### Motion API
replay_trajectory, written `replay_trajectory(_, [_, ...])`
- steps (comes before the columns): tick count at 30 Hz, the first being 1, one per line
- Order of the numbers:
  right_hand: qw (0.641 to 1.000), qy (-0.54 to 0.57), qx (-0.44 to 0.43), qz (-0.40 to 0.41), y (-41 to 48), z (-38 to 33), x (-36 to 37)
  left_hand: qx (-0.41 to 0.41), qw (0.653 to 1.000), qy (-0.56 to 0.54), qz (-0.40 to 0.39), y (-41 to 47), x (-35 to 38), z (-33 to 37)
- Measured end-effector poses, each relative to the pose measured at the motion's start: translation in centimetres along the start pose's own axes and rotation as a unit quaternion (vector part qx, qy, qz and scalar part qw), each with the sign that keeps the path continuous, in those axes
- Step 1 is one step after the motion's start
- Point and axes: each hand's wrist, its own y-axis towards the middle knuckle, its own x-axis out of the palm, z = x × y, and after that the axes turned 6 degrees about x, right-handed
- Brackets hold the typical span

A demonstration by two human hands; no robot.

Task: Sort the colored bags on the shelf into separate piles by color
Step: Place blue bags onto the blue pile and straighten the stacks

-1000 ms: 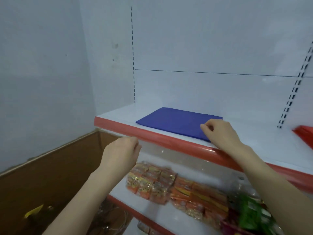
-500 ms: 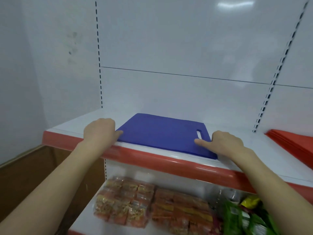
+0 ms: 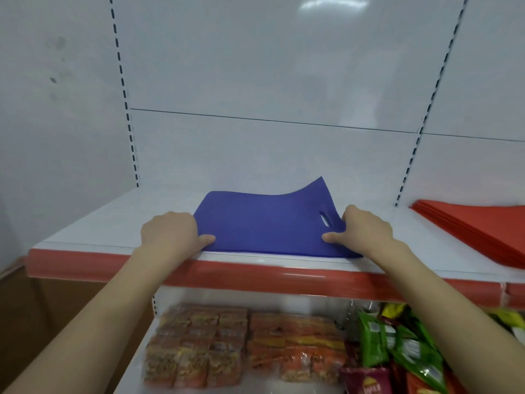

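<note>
The blue bag (image 3: 267, 223) lies at the front of the shelf (image 3: 113, 223), its far right corner curling up, well apart from the red pile (image 3: 477, 223) on the right. I'd lift evenly from both sides so it doesn't buckle. My left hand (image 3: 170, 234) pinches its left edge, thumb on top. My right hand (image 3: 366, 231) pinches the edge by the handle slot the same way.
</note>
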Motion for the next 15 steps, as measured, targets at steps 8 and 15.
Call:
replay_trajectory(8, [0.992,0.049,-0.062,0.1,-0.1,-0.5,-0.4,-0.029,0.997,-0.061,0.027,0.2,-0.5,-0.8])
replay_trajectory(15, [0.985,0.088,-0.058,0.138,-0.2,-1.4,-0.4,-0.046,0.994,-0.067,0.069,0.0,-0.2,-1.7])
